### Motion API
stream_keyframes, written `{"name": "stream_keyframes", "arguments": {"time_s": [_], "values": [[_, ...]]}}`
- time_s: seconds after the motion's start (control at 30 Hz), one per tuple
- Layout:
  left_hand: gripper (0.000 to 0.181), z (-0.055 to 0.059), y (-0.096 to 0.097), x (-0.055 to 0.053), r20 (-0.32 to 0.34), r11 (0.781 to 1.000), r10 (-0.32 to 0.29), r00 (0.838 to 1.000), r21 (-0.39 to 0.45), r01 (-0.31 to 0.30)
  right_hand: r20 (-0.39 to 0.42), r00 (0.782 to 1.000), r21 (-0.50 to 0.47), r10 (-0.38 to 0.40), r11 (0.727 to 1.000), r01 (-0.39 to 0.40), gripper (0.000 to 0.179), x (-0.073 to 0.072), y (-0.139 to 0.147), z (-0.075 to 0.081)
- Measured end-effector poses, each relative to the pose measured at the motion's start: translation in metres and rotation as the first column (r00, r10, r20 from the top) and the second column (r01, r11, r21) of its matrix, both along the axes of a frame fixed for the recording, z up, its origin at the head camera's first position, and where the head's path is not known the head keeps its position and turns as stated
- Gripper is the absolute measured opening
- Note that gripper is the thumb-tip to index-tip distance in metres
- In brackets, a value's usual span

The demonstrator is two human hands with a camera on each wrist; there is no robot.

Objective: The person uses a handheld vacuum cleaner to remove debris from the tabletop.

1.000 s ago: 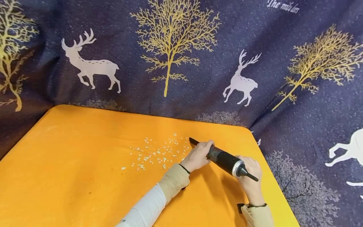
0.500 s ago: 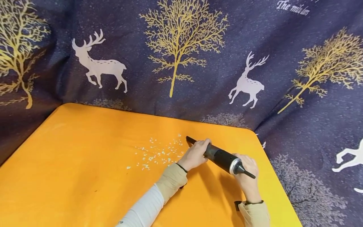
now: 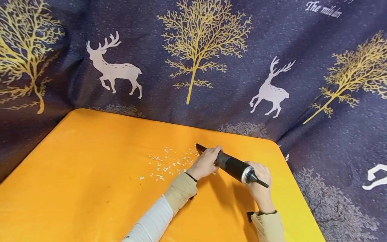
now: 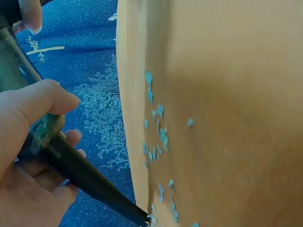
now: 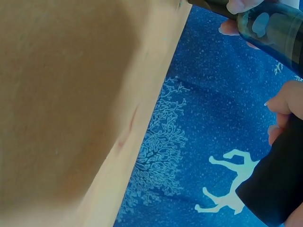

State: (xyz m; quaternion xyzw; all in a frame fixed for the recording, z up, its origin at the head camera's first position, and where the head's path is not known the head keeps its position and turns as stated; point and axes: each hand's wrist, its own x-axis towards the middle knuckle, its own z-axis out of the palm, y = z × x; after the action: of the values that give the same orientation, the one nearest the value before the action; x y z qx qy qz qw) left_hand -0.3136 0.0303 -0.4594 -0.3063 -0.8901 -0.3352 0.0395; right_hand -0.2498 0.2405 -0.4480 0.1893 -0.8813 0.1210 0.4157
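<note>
A black handheld vacuum cleaner (image 3: 233,166) with a silver ring and a pointed rear end slants over the table. My left hand (image 3: 205,163) holds its front part, thumb and fingers curled round the clear section, as the left wrist view also shows. Its long narrow nozzle (image 4: 90,179) reaches down to the tabletop at the scraps. My right hand (image 3: 260,181) grips the black handle (image 5: 272,179) beneath the body; the body partly hides this hand in the head view. Small pale blue scraps (image 4: 164,136) lie scattered left of the nozzle, some of them hidden behind my left hand and forearm.
The table (image 3: 90,161) has an orange surface with rounded corners. A dark blue cloth (image 3: 151,50) printed with white deer and yellow trees hangs behind it and along its sides. A small dark speck (image 3: 107,202) marks the tabletop at the left front.
The vacuum cleaner, held in both hands, has moved left over the table, bringing its nozzle to the scraps' right edge. The head view has shifted, so the table and cloth appear farther right.
</note>
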Motion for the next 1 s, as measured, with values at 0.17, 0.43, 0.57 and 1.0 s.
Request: {"name": "stream_keyframes", "arguments": {"time_s": [0.17,0.43,0.57,1.0], "values": [[0.055,0.002,-0.002,-0.001,-0.013,1.000,-0.009,1.000,0.019,0.009,-0.013,1.000,-0.003,-0.010,1.000,0.010,0.019,-0.001,-0.003,0.000],[0.056,0.004,-0.005,0.003,-0.014,1.000,0.018,1.000,0.002,-0.018,-0.017,1.000,0.003,-0.001,1.000,0.001,0.017,0.001,-0.006,0.003],[0.058,0.007,-0.004,0.014,-0.011,1.000,0.021,1.000,0.007,-0.021,-0.017,1.000,0.008,0.010,1.000,-0.010,0.021,0.008,-0.003,0.006],[0.056,0.005,0.002,0.039,-0.056,0.999,0.049,0.997,0.000,-0.049,0.002,0.999,0.029,0.052,0.998,-0.052,0.026,0.029,0.004,0.012]]}}
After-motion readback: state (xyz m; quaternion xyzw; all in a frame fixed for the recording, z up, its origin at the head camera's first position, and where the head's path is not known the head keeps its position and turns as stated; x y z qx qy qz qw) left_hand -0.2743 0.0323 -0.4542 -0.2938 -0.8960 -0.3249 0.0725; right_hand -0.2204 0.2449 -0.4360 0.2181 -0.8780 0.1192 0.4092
